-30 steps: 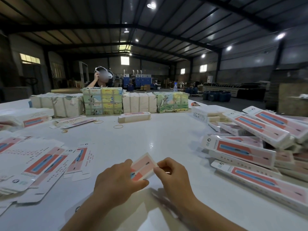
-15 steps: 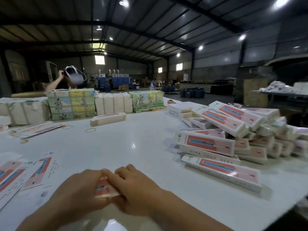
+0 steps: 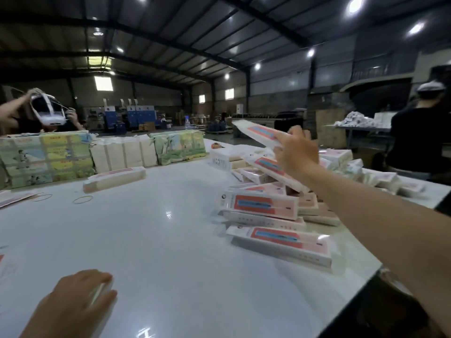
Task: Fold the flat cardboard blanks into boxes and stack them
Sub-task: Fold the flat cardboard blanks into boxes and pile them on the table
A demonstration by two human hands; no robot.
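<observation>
My right hand [image 3: 296, 152] grips a folded box [image 3: 256, 132] above the pile [image 3: 266, 208] to stack it, while my left hand [image 3: 80, 298] rests loosely on the table [image 3: 170, 240].

- The desk [image 3: 151, 240] has a smooth, glossy white top that mirrors the ceiling lights.
- The folded boxes [image 3: 261, 206] are thin white cardboard printed red and pink, with a slight sheen.
- The bundles [image 3: 46, 157] at the far edge look like printed paper packs.
- Rubber bands [image 3: 83, 199] lie thin and matt.
- The roof [image 3: 219, 32] is ribbed sheet metal.
</observation>
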